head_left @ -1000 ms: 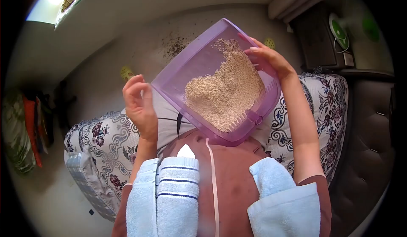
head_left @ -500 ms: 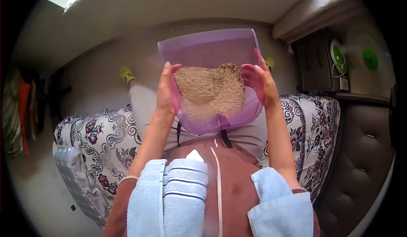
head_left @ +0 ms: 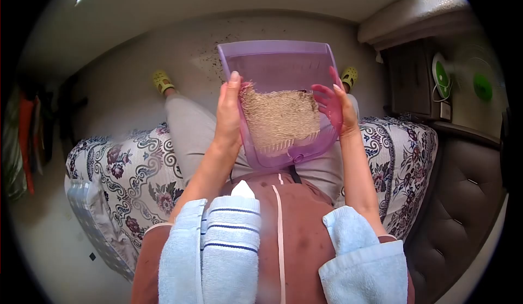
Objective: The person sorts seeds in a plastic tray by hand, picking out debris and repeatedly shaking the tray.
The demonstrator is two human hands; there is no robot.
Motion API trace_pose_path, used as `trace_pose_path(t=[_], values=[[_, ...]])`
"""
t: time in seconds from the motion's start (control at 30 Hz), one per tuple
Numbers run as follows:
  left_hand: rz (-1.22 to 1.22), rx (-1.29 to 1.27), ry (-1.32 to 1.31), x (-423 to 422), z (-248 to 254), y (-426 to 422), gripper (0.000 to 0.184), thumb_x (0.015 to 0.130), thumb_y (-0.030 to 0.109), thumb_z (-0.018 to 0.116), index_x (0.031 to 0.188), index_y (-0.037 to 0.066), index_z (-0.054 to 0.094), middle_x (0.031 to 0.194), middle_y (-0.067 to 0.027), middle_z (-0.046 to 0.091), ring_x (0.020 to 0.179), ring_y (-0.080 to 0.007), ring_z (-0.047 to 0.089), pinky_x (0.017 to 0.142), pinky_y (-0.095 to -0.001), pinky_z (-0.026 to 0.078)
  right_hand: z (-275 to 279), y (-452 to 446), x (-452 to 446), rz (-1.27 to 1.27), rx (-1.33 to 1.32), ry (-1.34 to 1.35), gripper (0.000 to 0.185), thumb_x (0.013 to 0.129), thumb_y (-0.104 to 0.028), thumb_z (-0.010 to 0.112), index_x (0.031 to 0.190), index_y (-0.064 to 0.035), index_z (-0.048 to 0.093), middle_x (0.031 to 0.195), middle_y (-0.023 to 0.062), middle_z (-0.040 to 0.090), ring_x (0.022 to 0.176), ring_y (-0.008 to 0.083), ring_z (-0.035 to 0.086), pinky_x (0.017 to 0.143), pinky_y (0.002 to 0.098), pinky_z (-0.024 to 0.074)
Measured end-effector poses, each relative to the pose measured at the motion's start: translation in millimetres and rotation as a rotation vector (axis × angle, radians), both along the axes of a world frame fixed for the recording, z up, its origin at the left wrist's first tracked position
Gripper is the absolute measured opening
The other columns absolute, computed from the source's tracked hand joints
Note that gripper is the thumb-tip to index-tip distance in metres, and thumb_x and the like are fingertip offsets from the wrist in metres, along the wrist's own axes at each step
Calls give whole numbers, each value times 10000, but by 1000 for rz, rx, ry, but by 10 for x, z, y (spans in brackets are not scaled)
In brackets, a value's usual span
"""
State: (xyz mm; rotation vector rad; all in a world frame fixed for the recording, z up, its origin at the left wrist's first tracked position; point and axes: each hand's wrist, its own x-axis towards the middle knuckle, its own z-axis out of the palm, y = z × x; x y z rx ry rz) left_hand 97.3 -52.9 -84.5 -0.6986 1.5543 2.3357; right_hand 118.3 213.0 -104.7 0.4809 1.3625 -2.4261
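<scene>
Between my two hands I hold a translucent purple plastic scoop-shaped tray (head_left: 278, 51) above my lap. My left hand (head_left: 230, 111) grips its left wall, thumb on top at the rim. On the opposite side, my right hand (head_left: 340, 111) clasps the right wall, and its fingers show pink through the plastic. A heap of small tan grains (head_left: 280, 116) lies inside, spread over the middle and lower part of the tray. A few darker bits show at the heap's upper edge. What the grains are exactly, I cannot tell.
Dark specks (head_left: 215, 53) are scattered on the floor beyond the tray. I sit on a bed with a floral cover (head_left: 125, 179). A dark nightstand (head_left: 411, 78) and a fan (head_left: 482, 86) stand at the right. A light blue towel (head_left: 231, 244) hangs over my shoulders.
The tray has shifted slightly right and tilted differently. The grains have slid into a flatter layer reaching toward the left wall. More dark specks on the floor are visible.
</scene>
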Motion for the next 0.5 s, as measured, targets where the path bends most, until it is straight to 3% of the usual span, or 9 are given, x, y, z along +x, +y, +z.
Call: trace_pose_path(t=[0.03, 0.07, 0.17, 0.27, 0.33, 0.43, 0.5], values=[[0, 27, -34, 14, 39, 49, 591, 922, 560, 491, 1157, 20, 535, 1087, -132, 582, 1056, -231, 542, 935, -379, 408, 95, 21, 0, 13, -17, 18, 623, 930, -243, 479, 1502, -197, 235, 1220, 111, 552, 1044, 227, 585, 921, 386, 475], [-25, 59, -86, -40, 21, -129, 585, 922, 565, 483, 1172, 38, 530, 1098, -127, 582, 1063, -225, 542, 941, -380, 401, 93, -155, 16, -67, 104, 98, 614, 936, -238, 477, 1501, -156, 251, 1293, 99, 516, 1128, 201, 536, 962, 355, 446], [-91, 283, -139, -182, -254, -777, 565, 924, 562, 482, 1167, 54, 537, 1099, -123, 584, 1071, -209, 538, 937, -368, 400, 151, -753, 84, -156, 365, 208, 615, 942, -244, 485, 1499, -118, 257, 1346, 78, 481, 1172, 169, 492, 996, 325, 414], [-93, 244, -199, -231, -226, -744, 557, 925, 559, 485, 1164, 60, 539, 1096, -115, 589, 1061, -200, 544, 933, -355, 407, 174, -643, -1, -71, 269, 25, 611, 947, -262, 497, 1505, -200, 253, 1239, 97, 528, 1044, 177, 551, 867, 357, 481], [-53, 79, -38, -137, -212, -336, 573, 906, 571, 517, 1173, 63, 534, 1072, -101, 591, 1027, -200, 550, 922, -326, 397, 119, -248, -59, -27, 173, -38, 601, 949, -265, 492, 1501, -260, 254, 1144, 100, 559, 940, 186, 587, 772, 375, 507], [2, 52, 28, 73, -107, 73, 588, 891, 578, 541, 1177, 65, 530, 1059, -99, 593, 1007, -201, 550, 912, -322, 395, 30, 149, -23, 2, -20, -17, 598, 946, -244, 494, 1498, -210, 266, 1216, 100, 554, 983, 200, 588, 897, 377, 470], [7, 114, -17, 82, -94, 44, 592, 887, 578, 549, 1178, 63, 528, 1063, -106, 593, 1006, -202, 548, 908, -333, 398, -12, 2, 16, -46, 86, 91, 588, 948, -233, 494, 1490, -152, 281, 1304, 98, 511, 1087, 202, 547, 986, 360, 403]])
